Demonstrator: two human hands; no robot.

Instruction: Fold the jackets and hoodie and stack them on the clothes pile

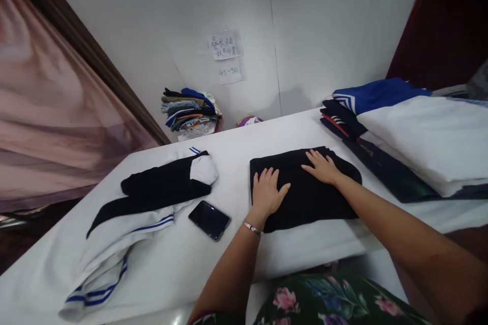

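Note:
A folded black garment [301, 198] lies flat on the white-covered table [229, 269] in front of me. My left hand [267, 190] rests on its left part, fingers spread, with a bracelet [253, 227] at the wrist. Toward the far right part of the cloth, my right hand [321, 166] lies flat with its fingers apart. Neither hand grips anything. To the left sits a dark smartphone [209, 219], screen up. Past it is a black garment with a white patch [163, 183], lying partly over a white garment with blue stripes [125, 244].
Folded clothes in white [423, 137] and blue [381, 94] are stacked at the right. Beyond the table's far edge stands a pile of mixed folded clothes [192, 111]. Handwritten paper notes [227, 48] are on the wall. A pink curtain [57, 96] hangs at the left.

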